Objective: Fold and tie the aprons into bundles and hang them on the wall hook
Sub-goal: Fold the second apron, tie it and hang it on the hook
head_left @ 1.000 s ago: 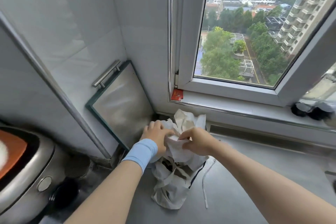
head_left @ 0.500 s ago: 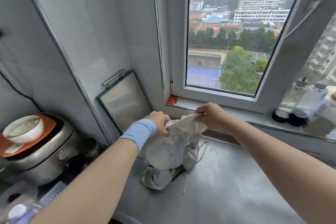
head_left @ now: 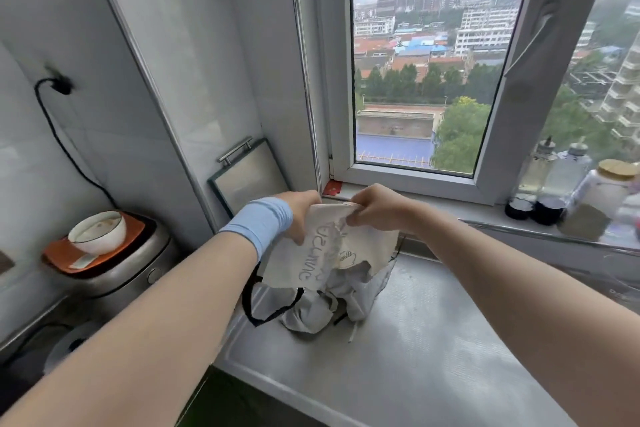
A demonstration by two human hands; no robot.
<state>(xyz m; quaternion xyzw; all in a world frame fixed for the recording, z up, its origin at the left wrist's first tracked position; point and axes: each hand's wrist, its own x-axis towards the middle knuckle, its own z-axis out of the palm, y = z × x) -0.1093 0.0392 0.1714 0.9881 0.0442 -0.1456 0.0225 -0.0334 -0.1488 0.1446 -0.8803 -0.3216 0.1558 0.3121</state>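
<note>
Gripping cream apron (head_left: 360,250) top edge: left hand (head_left: 302,215), right hand (head_left: 376,207); grey print reversed, unreadable.

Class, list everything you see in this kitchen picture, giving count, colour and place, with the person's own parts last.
cream apron: one, cream with grey lettering, held above the counter
cloth heap: one, pale grey with black strap, on the counter beneath
counter: one, steel grey, under the window
rice cooker: one, silver, far left
bowl: one, white, atop the cooker
glass board: one, dark-framed, leaning on the wall
bottles: two, clear, at right by the window
jar: one, white with gold lid, beside the bottles
wristband: one, light blue, left wrist
left hand and right hand: two, gripping the apron's top edge
</note>
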